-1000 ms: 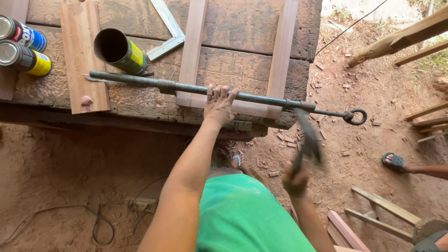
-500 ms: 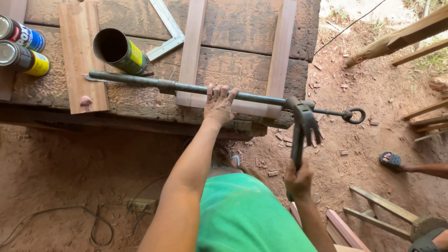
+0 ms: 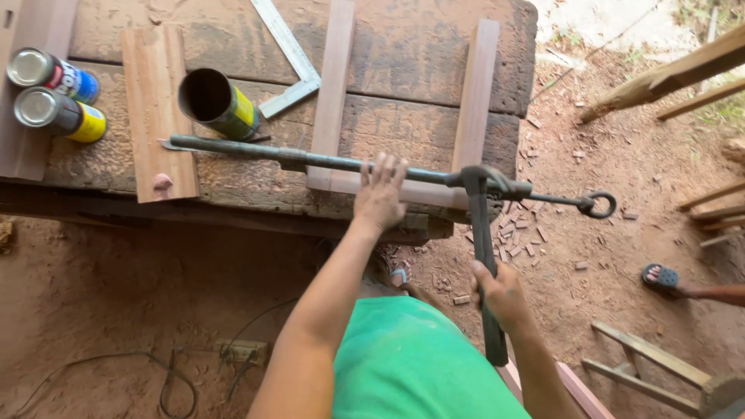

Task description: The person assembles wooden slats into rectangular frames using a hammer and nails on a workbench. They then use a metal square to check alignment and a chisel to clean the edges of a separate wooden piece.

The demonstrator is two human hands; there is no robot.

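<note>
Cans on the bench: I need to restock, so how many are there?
3. Two closed cans lie at the far left; an open one lies beside the metal square.

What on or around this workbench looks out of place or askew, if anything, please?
One can lies tipped on its side, open mouth showing, while two cans at the left also lie flat. Wood chips litter the dirt below. The left hand presses the bar clamp; the right hand has its grip on a hammer.
</note>
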